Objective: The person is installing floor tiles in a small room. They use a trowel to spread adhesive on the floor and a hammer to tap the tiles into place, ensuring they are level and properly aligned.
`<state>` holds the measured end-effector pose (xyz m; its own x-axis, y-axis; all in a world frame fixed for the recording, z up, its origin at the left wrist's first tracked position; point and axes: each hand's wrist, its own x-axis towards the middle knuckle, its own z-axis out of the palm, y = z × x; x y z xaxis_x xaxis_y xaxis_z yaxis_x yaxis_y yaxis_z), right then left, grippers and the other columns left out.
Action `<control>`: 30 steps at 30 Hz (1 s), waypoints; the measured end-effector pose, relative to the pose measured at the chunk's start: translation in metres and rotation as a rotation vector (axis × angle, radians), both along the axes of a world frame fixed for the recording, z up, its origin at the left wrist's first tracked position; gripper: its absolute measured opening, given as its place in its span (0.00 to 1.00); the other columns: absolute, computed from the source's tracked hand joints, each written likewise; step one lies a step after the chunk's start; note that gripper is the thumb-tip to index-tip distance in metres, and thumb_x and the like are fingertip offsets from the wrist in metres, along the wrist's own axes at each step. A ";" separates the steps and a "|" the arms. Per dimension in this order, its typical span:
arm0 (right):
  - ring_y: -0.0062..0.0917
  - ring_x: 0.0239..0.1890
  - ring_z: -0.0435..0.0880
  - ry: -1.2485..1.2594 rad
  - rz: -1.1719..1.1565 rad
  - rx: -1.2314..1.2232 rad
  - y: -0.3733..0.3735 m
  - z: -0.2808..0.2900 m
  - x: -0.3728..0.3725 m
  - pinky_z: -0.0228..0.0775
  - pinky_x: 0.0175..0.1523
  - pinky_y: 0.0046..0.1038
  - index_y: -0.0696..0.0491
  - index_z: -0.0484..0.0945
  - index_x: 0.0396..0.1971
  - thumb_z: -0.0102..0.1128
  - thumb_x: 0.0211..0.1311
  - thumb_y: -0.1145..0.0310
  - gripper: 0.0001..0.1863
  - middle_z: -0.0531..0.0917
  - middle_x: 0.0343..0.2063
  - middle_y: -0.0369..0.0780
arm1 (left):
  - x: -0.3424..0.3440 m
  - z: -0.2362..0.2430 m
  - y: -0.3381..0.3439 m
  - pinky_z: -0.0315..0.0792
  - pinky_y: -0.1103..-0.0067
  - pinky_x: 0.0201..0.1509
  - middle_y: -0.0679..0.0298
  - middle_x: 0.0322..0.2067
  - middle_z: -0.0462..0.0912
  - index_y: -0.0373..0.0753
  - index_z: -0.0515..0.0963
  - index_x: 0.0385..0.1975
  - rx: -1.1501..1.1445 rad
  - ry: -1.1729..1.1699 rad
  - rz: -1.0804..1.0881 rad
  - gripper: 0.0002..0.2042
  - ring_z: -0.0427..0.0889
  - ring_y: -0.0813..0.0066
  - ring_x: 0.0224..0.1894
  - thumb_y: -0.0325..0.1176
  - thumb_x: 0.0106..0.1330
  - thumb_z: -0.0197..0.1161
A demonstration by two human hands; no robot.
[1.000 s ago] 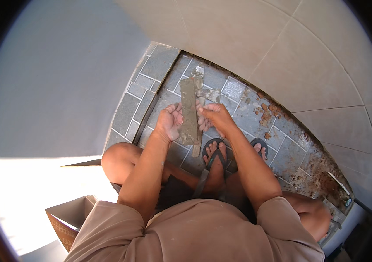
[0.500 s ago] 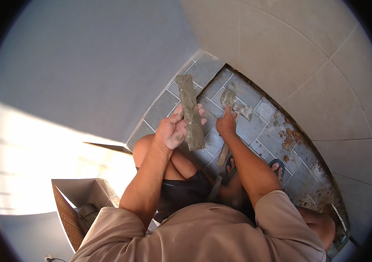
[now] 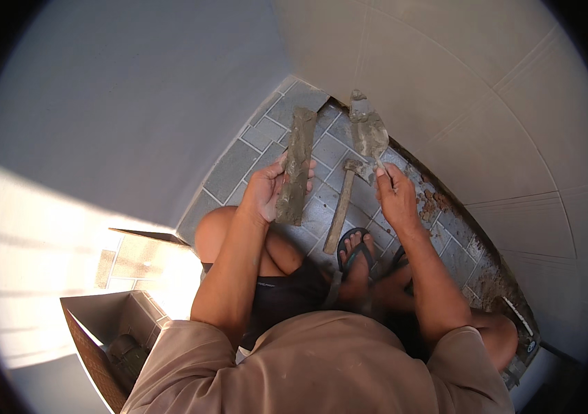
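Note:
A long narrow tile strip [image 3: 298,165], its upper face coated in wet grey mortar, lies across my left hand [image 3: 264,190]. The thumb and fingers of that hand wrap round its near half. My right hand [image 3: 399,196] grips the handle of a trowel [image 3: 370,134], whose blade is smeared with mortar and points away from me. The blade is apart from the strip, to its right, close to the beige wall. Between both hands a hammer [image 3: 339,210] with a wooden handle lies on the tiled floor, its head near the trowel handle.
Grey paving tiles [image 3: 228,168] cover the floor. A dark gap [image 3: 439,190] runs along the foot of the beige tiled wall [image 3: 514,159], with crumbs of brown debris [image 3: 433,205] beside it. A plain wall [image 3: 135,103] rises at left. An open cardboard box [image 3: 90,352] stands at lower left.
My right hand has moved right with the trowel, whose blade now sits nearer the beige wall. The hammer is less covered by my arm. The left hand still holds the mortared strip.

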<state>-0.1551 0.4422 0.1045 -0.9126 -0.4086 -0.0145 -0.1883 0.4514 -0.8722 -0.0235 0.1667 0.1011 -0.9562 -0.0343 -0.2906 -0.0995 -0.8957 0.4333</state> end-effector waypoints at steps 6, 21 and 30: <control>0.59 0.47 0.86 0.237 0.024 0.289 0.012 0.060 -0.016 0.77 0.55 0.49 0.59 0.86 0.51 0.61 0.73 0.57 0.20 0.88 0.41 0.58 | 0.001 0.005 0.025 0.84 0.64 0.58 0.43 0.59 0.83 0.32 0.62 0.78 -0.038 -0.065 -0.188 0.27 0.86 0.57 0.53 0.31 0.81 0.49; 0.59 0.48 0.86 0.240 0.012 0.325 0.029 0.059 -0.014 0.76 0.54 0.52 0.57 0.88 0.46 0.62 0.71 0.58 0.18 0.87 0.40 0.59 | 0.002 0.001 0.030 0.83 0.66 0.57 0.43 0.58 0.83 0.31 0.62 0.77 -0.146 -0.043 -0.337 0.28 0.86 0.58 0.51 0.35 0.82 0.50; 0.56 0.47 0.88 0.086 0.038 0.374 0.041 0.050 -0.026 0.78 0.54 0.47 0.56 0.87 0.50 0.63 0.72 0.55 0.20 0.88 0.39 0.57 | 0.000 0.004 0.030 0.81 0.65 0.55 0.40 0.58 0.83 0.29 0.64 0.76 -0.157 -0.009 -0.367 0.26 0.85 0.57 0.51 0.36 0.83 0.50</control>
<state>-0.1812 0.4836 0.1548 -0.9012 -0.4234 -0.0928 -0.2767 0.7269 -0.6285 -0.0234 0.1970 0.1050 -0.9106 0.2647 -0.3173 -0.4052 -0.7227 0.5599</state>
